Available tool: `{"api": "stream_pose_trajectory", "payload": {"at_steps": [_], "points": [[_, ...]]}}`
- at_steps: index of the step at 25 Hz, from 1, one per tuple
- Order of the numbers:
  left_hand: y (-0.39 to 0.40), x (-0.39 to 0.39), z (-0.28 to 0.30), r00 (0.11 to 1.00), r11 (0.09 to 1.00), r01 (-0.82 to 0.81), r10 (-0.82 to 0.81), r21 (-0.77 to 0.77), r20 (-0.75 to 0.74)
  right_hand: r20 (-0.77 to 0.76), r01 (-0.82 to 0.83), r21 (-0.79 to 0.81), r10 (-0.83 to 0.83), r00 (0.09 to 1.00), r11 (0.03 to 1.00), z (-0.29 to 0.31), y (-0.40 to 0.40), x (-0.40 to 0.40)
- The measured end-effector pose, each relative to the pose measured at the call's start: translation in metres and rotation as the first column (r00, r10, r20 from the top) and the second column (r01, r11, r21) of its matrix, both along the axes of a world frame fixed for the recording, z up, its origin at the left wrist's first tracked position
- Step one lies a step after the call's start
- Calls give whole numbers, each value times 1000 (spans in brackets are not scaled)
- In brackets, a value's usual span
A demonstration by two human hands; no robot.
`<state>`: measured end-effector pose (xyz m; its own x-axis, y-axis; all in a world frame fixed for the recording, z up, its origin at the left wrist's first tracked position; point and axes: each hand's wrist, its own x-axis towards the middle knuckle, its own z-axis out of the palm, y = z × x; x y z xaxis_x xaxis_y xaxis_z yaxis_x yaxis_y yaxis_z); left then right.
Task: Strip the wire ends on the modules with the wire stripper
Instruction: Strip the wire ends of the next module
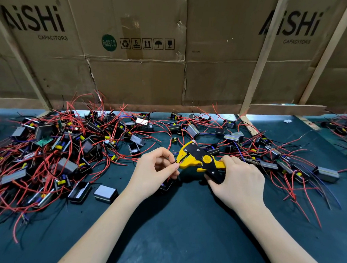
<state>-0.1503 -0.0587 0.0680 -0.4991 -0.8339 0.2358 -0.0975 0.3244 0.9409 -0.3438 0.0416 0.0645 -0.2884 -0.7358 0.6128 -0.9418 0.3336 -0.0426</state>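
Wire stripper (202,160) gripped by right hand (239,181) at handles, long axis lying left-right, head pointed toward left hand (156,168). Thin dark wire end (174,162) pinched by left hand fingers, held just beside stripper mouth, seemingly being fed in. Module (166,184) partly hidden under left hand, on surface (182,233). Other modules (66,145) piled beyond, mostly left.

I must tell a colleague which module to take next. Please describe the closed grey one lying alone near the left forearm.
Start from the dark green table and find the left hand. Just to its lower left, at the near edge of the wire pile, lies the module. Unlike its neighbours, it shows a plain pale grey top and no red wires cross it.
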Motion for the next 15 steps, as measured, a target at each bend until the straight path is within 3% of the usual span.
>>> {"api": "stream_pose_trajectory", "payload": {"at_steps": [15], "points": [[-1, 3, 3, 998, 999, 9, -7, -39, 60, 17, -14, 68, 12, 1000, 998, -3, -2, -3]]}}
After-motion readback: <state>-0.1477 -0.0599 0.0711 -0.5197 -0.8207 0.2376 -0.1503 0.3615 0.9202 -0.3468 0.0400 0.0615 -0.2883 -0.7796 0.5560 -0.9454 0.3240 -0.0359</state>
